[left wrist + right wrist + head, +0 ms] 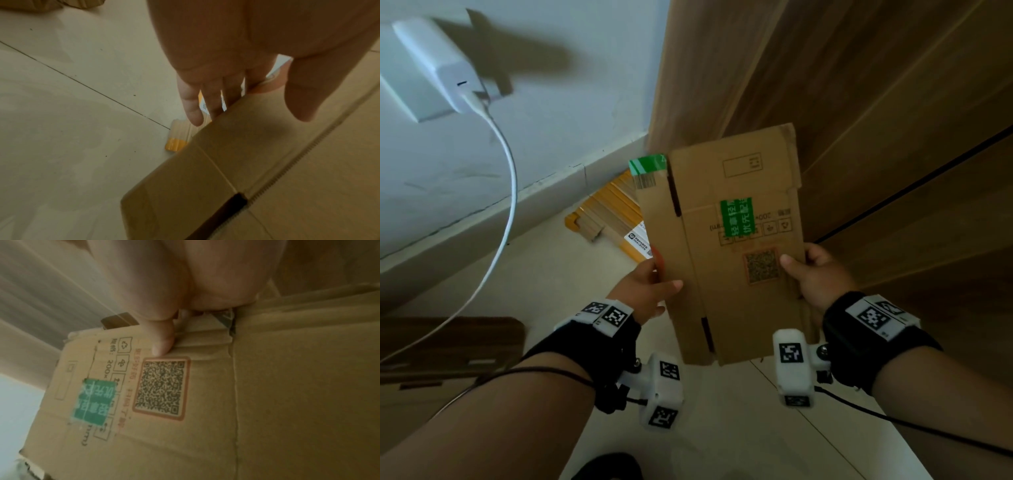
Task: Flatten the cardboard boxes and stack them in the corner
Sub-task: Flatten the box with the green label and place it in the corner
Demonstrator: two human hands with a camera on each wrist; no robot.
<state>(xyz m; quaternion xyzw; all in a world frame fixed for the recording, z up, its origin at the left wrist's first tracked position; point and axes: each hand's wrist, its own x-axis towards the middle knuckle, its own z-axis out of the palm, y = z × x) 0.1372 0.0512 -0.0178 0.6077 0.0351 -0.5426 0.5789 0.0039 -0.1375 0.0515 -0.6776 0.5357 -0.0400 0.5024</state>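
The left hand point(650, 284) and right hand point(813, 274) each pinch a side edge of the flattened brown cardboard box point(729, 246) at frame centre. A flattened yellow-edged cardboard box point(609, 212) lies on the floor behind it.

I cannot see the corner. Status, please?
Left hand, right hand grip flattened brown cardboard box. Yellow flattened cardboard lies in corner. Nothing blocking.

Bare floor tile point(544, 274) lies open at nine o'clock of the held flattened cardboard box point(726, 240); the yellow flattened stack point(613, 212) fills the corner at eleven o'clock; the wooden cabinet point(859, 120) blocks twelve through three o'clock; a white charger cable point(508, 192) hangs across ten o'clock.
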